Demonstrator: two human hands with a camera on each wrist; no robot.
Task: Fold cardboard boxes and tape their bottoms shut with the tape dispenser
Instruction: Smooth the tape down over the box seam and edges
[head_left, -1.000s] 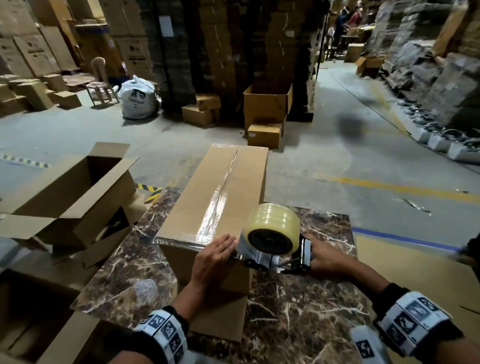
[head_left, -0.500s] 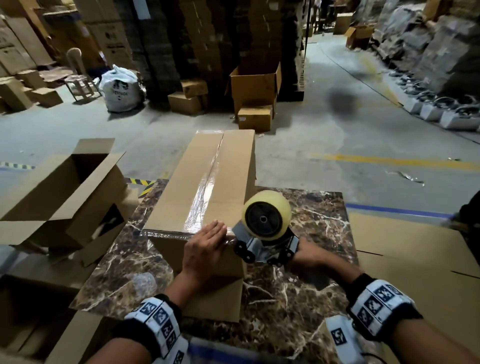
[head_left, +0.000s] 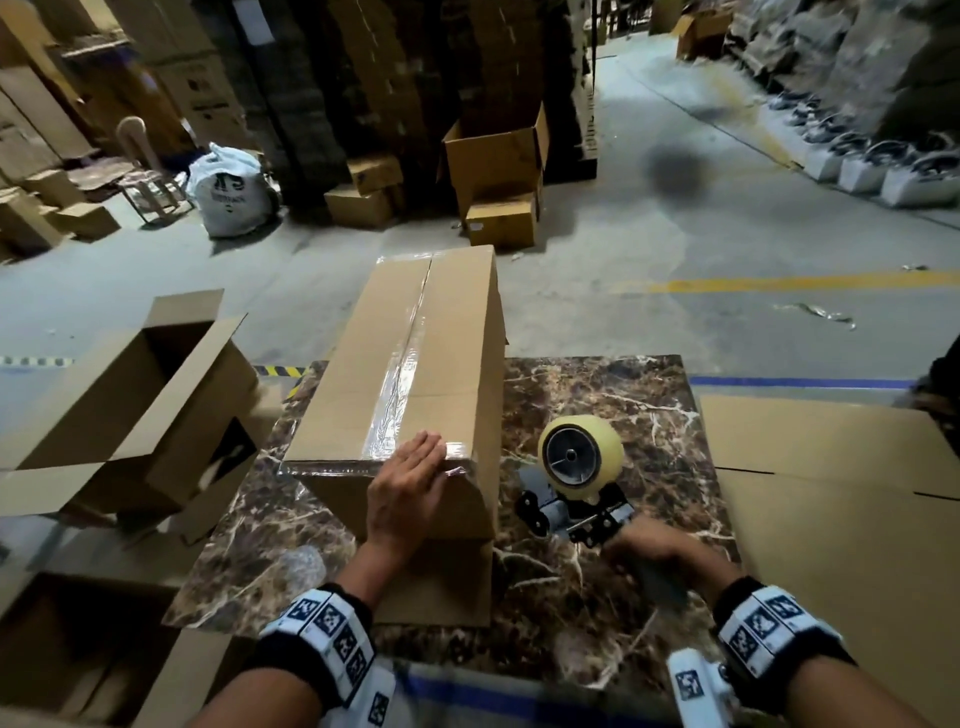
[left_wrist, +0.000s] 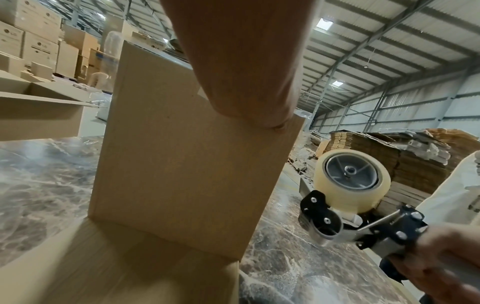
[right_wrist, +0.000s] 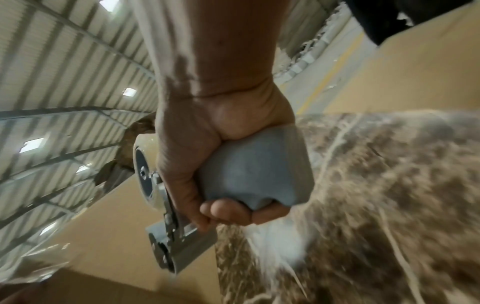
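Table centre: the taped cardboard box stands on the marble table, blocking its left half from near edge to far edge.
Box's near edge: the left hand lies flat over it.
Right of box: bare marble, a narrow gap between the box wall and the tape dispenser held by the right hand.
Left of table: an open empty box stands close by.
Right of table: flat cardboard sheets lie low.

Warehouse, stacked cartons, corrugated metal roof, concrete floor
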